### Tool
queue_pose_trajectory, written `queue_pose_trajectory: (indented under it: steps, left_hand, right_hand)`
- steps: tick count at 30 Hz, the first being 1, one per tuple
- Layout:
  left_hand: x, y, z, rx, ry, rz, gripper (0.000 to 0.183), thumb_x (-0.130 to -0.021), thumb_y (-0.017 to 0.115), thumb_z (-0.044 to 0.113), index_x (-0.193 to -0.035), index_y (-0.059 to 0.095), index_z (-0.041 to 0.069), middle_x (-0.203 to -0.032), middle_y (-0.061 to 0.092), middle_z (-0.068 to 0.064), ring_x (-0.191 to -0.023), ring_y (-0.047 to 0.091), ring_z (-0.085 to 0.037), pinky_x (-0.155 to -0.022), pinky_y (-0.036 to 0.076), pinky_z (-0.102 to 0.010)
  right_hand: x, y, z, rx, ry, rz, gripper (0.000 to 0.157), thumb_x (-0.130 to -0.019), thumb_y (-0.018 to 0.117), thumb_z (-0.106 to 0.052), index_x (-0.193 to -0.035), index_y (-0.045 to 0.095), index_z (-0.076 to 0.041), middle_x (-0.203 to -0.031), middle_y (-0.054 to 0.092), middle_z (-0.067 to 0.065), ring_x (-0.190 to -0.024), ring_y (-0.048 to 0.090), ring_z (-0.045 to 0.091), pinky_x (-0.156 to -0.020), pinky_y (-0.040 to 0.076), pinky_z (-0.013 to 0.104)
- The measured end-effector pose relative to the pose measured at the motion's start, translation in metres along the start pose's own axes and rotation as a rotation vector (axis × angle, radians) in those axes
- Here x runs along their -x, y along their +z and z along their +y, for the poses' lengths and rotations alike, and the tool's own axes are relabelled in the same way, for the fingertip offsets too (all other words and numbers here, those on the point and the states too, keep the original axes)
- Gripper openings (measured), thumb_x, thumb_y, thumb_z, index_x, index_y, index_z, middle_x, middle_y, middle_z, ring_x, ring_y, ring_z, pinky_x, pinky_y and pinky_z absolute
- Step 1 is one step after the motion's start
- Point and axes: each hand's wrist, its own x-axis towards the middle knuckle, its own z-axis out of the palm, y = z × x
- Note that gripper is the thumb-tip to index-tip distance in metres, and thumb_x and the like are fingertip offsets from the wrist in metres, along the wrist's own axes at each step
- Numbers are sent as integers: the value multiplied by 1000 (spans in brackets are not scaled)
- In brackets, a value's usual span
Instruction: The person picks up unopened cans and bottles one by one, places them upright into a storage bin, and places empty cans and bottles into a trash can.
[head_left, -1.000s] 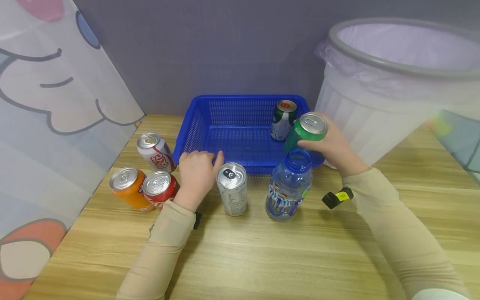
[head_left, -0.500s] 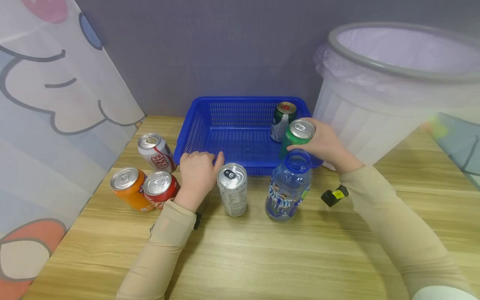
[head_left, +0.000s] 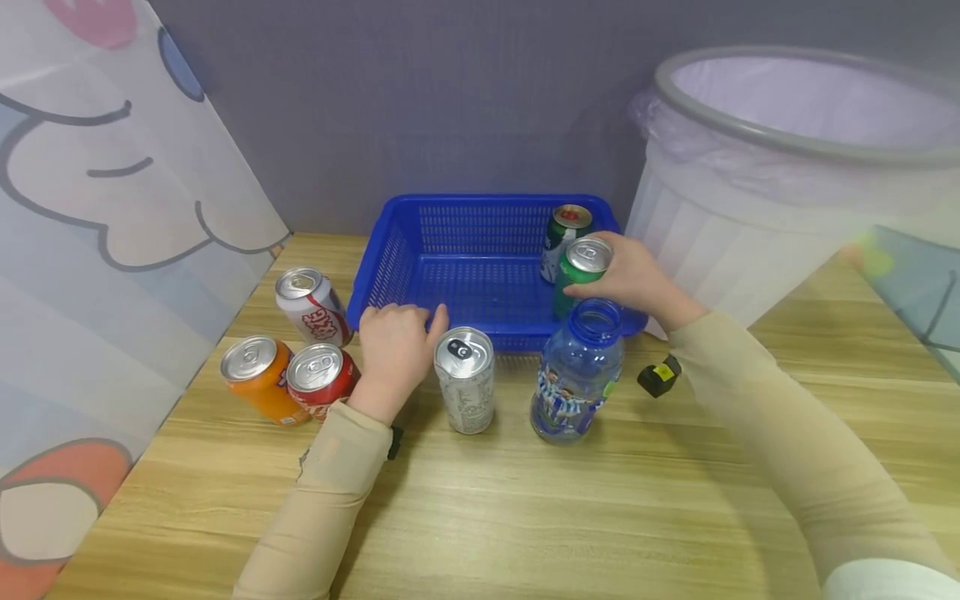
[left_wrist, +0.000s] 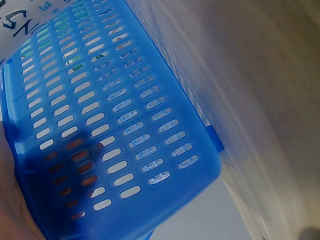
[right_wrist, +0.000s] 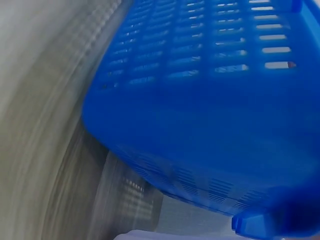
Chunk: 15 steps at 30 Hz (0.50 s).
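Holds the left arm (head_left: 318, 504) and the right arm (head_left: 787, 442) stretched forward, slanting toward each other, sleeved to the wrists. Shows the back of the left hand (head_left: 393, 346), with fingers folded down and thumb standing apart on the inner side. Curls the right hand (head_left: 636, 282) into a grip, with thumb on the near side and fingers mostly hidden

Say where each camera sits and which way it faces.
Head: on the head, forward and down over the basket; left hand, right hand and sleeves show.
Left wrist: on that wrist, facing the basket's slotted wall; some left hand shows.
Right wrist: on that wrist, facing the basket; no clear hand.
Both wrist views share the basket.
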Motion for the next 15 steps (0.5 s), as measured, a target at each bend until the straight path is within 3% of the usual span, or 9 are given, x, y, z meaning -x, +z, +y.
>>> queue_pose_trajectory:
  steps: [15]
  left_hand:
    - [0, -3, -3, 13, -17, -30, 48, -97, 42, 37, -76, 72, 6, -67, 67, -11, -62, 60, -30, -64, 41, -42]
  right_hand:
    - [-13, 6, -1, 126, -33, 12, 70, -66, 84, -28, -119, 53, 7, -107, 63, 23, -96, 60, 36, -88, 47, 49]
